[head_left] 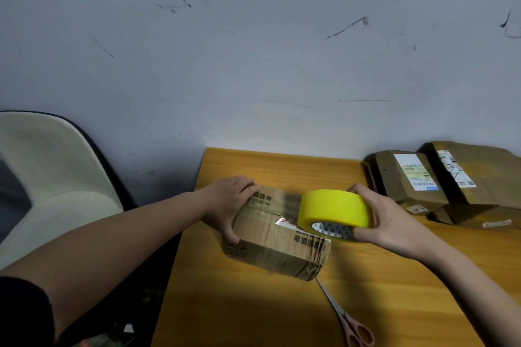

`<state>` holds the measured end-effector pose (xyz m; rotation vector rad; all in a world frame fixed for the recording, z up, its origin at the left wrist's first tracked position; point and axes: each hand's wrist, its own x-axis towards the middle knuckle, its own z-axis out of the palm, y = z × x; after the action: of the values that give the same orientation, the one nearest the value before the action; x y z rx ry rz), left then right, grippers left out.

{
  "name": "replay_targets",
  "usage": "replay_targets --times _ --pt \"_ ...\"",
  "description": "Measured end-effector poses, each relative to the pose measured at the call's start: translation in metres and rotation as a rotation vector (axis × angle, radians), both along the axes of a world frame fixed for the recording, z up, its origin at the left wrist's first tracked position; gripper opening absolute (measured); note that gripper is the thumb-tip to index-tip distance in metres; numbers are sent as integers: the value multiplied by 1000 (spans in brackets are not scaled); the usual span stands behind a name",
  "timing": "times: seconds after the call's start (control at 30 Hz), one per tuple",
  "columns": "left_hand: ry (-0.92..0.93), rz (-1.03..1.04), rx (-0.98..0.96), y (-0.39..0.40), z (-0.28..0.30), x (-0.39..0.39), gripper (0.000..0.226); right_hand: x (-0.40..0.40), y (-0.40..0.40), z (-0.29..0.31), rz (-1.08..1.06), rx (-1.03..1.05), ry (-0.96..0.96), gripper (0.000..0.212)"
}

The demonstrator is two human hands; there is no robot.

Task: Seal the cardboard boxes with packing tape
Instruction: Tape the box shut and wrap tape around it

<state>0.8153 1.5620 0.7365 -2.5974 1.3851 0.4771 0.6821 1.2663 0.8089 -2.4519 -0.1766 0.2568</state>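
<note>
A small brown cardboard box (270, 236) with printed characters lies on the wooden table (253, 313). My left hand (228, 203) grips its left end, fingers over the far edge and thumb on the near side. My right hand (386, 220) holds a yellow roll of packing tape (334, 210) just above the box's right part, thumb inside the core. A shiny patch of old tape shows on the box top beside the roll.
Pink-handled scissors (346, 318) lie on the table in front of the box. Several more cardboard boxes (439, 180) with shipping labels are piled at the back right. A cream chair (53, 175) stands left of the table, and a grey wall is behind.
</note>
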Motion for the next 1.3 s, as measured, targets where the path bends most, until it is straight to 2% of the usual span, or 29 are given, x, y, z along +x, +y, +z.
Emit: replay_targets --times 0.1,0.43,0.63,0.87,1.03,1.17,1.3 --pt "-48 -25 54 2 -10 -6 127 -1 -1 -4 31 -110 -28 41" --pt "-76 -21 67 4 -21 -9 130 3 1 -8 48 -193 -51 44" --pt "-140 65 59 -11 -23 -20 137 3 4 -8 -2 -155 -60 43" --pt "-74 163 82 -30 -24 -30 137 7 8 -7 10 -170 -58 44" --pt "-127 72 57 -28 -24 -31 136 7 9 -6 8 -167 -48 44" --pt "-46 116 41 -39 -24 -33 135 6 9 -5 -7 -153 -54 42" --pt "-68 125 -2 -41 -26 -36 139 6 9 -5 16 -171 -66 43"
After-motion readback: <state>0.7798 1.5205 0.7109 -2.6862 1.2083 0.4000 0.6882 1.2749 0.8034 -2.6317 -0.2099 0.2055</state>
